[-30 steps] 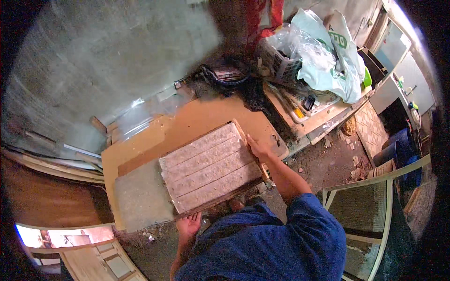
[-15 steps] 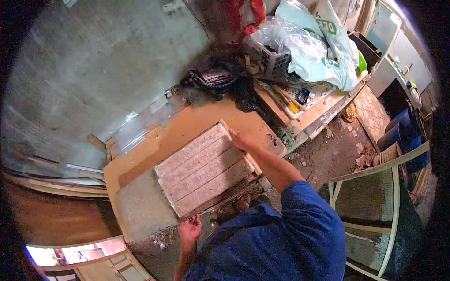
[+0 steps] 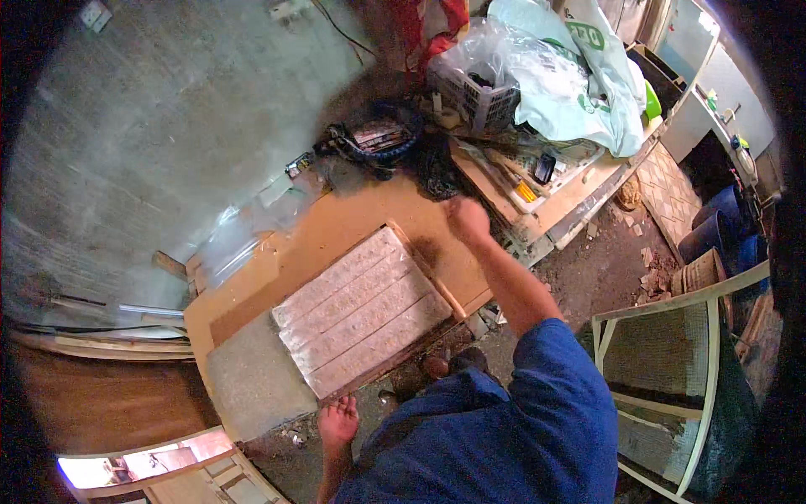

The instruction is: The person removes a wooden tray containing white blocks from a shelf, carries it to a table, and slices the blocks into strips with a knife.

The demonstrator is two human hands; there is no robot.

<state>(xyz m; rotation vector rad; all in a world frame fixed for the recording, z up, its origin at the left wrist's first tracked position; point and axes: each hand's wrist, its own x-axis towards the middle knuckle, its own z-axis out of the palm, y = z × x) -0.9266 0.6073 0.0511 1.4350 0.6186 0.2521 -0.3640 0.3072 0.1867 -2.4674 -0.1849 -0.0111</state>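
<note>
A pale rectangular panel of several parallel strips [image 3: 361, 311] lies at a slant on a tan board [image 3: 353, 210]. A thin wooden stick [image 3: 432, 277] runs along its right edge. My left hand [image 3: 338, 422] is at the panel's near corner, its fingers extended up to the edge and slightly apart. Beyond the panel's right side, my right hand [image 3: 468, 220] is over the board's far right part, clear of the panel. Motion blur hides how its fingers are set.
A grey sheet [image 3: 256, 382] lies left of the panel. At the back are a dark bag [image 3: 378, 139], a plastic crate [image 3: 478, 99], white sacks [image 3: 571, 97] and a side table with tools [image 3: 525, 189]. A framed mesh screen [image 3: 663, 353] stands at right.
My right hand has left the panel's far right corner and moved right and away from me. My left hand stays by the near corner, its fingers less pinched.
</note>
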